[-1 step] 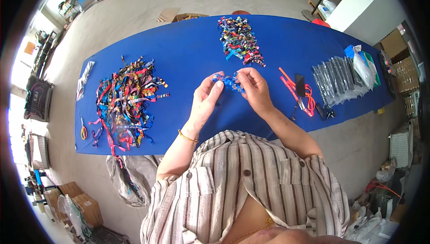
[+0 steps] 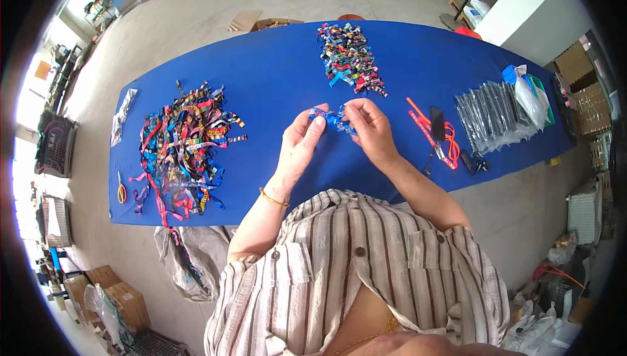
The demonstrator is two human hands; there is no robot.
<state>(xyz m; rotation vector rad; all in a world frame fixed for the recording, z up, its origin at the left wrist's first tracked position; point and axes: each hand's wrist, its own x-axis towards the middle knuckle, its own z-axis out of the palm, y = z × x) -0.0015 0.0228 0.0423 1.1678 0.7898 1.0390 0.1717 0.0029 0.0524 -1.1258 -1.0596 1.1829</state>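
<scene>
Both of my hands hold one short blue patterned ribbon above the blue table. My left hand pinches its left end. Fingers of my right hand grip its right end. A gold bangle sits on my left wrist. A big loose heap of mixed coloured ribbons lies to the left. A smaller pile of folded ribbons lies just beyond my hands.
Right of my hands lie red straps, a black phone and a bundle of clear plastic sleeves. Yellow-handled scissors rest near the table's left front corner. A grey sack sits on the floor below.
</scene>
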